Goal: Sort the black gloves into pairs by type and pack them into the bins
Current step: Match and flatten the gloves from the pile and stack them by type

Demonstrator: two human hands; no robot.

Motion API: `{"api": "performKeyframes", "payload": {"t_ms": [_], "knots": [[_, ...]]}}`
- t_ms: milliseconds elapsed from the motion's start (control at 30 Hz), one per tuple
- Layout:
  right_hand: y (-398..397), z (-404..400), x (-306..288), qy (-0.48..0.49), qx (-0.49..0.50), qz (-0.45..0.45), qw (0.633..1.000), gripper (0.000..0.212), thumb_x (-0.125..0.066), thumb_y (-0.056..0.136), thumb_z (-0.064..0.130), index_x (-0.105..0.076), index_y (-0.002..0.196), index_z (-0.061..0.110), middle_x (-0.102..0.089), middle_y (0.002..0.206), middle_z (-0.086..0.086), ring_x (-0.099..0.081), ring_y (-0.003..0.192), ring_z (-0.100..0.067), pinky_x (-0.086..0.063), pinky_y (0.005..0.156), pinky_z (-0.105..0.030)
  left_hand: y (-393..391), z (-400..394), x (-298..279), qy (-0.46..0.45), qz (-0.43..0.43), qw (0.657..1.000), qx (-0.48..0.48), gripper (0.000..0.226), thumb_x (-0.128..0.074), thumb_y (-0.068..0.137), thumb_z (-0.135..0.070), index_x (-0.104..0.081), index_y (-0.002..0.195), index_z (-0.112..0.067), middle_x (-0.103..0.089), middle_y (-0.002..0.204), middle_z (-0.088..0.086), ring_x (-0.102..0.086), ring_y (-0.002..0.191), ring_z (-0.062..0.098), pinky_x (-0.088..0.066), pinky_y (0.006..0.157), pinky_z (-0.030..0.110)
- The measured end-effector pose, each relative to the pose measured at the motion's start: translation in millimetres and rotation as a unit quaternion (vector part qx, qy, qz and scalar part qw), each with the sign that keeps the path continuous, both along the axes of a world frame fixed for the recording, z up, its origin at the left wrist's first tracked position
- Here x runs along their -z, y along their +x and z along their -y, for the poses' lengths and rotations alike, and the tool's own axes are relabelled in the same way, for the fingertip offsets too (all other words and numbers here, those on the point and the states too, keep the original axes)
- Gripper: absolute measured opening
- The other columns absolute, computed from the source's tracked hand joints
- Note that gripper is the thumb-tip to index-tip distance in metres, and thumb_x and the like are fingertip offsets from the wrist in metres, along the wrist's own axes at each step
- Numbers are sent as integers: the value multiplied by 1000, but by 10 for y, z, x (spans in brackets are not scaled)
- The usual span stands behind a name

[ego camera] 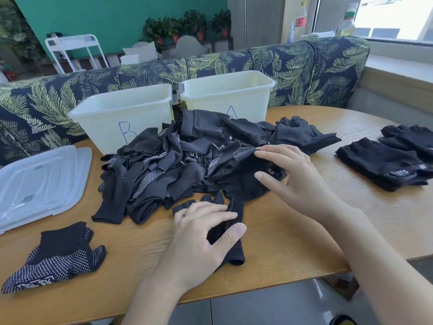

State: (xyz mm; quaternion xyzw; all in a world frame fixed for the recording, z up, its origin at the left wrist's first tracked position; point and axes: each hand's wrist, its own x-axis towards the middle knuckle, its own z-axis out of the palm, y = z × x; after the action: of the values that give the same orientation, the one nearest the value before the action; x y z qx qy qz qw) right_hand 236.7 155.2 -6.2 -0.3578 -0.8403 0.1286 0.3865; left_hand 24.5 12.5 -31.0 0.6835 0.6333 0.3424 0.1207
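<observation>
The left hand [201, 233] lies on a plain black glove [230, 233] at the near edge of the table [304, 242], fingers spread and lightly bent over it, thumb out to the right against the fabric. The right hand [288, 177] reaches into the near right side of the heap [187, 160], fingers fairly straight on top of a dark glove and thumb under its edge, so the glove sits loosely between thumb and fingers; a small tag beside the thumb seems to read "5.11".

The heap, a tangle of plain and white-dotted black gloves, fills the middle of the table, just in front of two white bins. The left bin [121, 113] bears a blue "B", the right bin [229, 95] a blue "A" half hidden by gloves. What shows of their insides looks bare; their bottoms are out of sight.

A dotted pair [56, 261] lies at the near left, with white lettering too small to read. Fingerless gloves [384, 165] are stacked at the far right, one with a tag that also seems to read "5.11". Clear lids [39, 184] lie at the left.
</observation>
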Motion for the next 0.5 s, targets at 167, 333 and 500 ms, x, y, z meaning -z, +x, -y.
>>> {"api": "performKeyframes", "payload": {"t_ms": [167,333,500], "knots": [[-39,35,-164,-1,-6,-108,994,41,-72,93,30,-66,132,19,-58,131,12,-53,126,-2,-44,105,-25,8,12,-30,-3,4,1000,-6,66,-36,81,-90,-72,115,-46,-59,127,-32,-34,137,-10,-17,115,25],[-55,118,-262,-45,-4,-187,981,40,-76,91,24,-67,130,27,-58,128,17,-57,121,-8,-52,91,-30,17,19,-54,24,16,999,-21,58,-42,84,-84,-71,116,-45,-59,125,-34,-39,135,-9,-22,115,29],[-26,173,-303,-91,-17,-249,964,45,-78,89,17,-65,128,36,-56,132,20,-61,114,-13,-56,90,-41,13,2,-105,65,47,996,-24,47,-51,88,-74,-72,117,-43,-62,125,-32,-48,132,-3,-36,113,44]]}}
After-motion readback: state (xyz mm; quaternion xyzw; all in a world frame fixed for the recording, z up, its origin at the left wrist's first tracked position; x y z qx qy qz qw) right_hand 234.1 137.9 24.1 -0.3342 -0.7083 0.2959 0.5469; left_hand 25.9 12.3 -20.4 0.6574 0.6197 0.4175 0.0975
